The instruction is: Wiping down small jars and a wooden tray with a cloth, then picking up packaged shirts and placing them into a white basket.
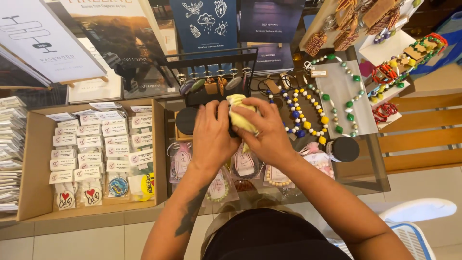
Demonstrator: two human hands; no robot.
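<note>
Left of the hands sits the big cardboard box (33,163), packed with small labelled packets; under and ahead of them runs the glass table (370,168), strewn with beaded necklaces (332,103) off to the right. Just beyond the fingers stands a black wire rack (211,72) hung with key rings. Both hands meet at the centre: the left hand (211,137) clamps a small dark object, mostly hidden, while the right hand (267,132) grips a yellow cloth (240,115), bunched between the two palms and pressed against that object.
</note>
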